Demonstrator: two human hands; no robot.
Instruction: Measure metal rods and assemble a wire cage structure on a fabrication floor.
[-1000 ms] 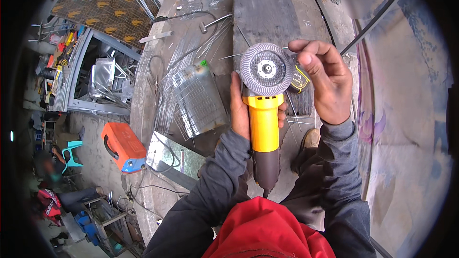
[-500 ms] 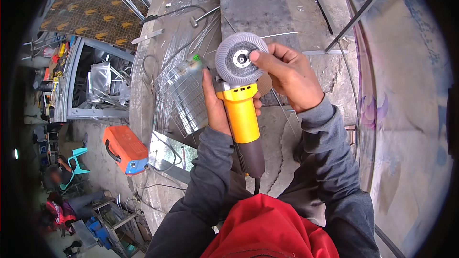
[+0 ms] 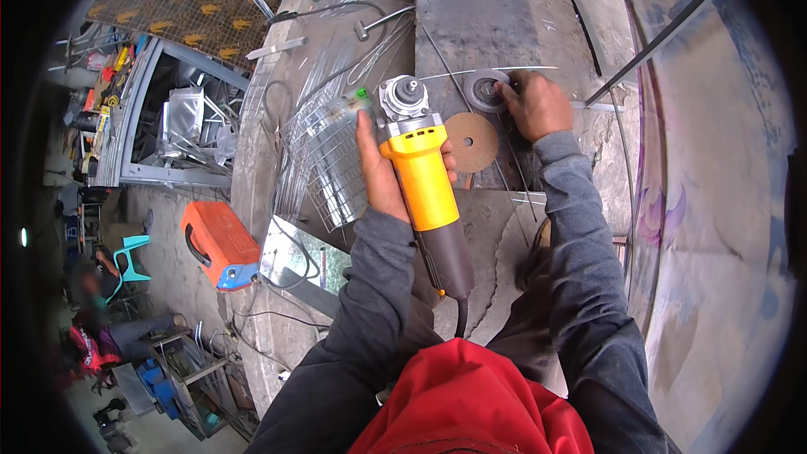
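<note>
My left hand is wrapped round a yellow angle grinder with a dark rear handle, its head pointing away from me. The grinder's spindle is bare, with no disc on it. At arm's length to the right, my right hand grips the right edge of a grey flap disc, low over the work surface; I cannot tell whether it rests there. A flat brown cutting disc with a small centre hole lies just right of the grinder head.
Thin metal rods and a wire mesh panel lie around. A hammer is farther off. On the left stand an orange-and-blue machine and a metal-framed bin of scrap. People sit at the far left.
The flap disc has come off the grinder's spindle and moved right in my right hand. The brown cutting disc now shows fully. My left hand keeps holding the grinder.
</note>
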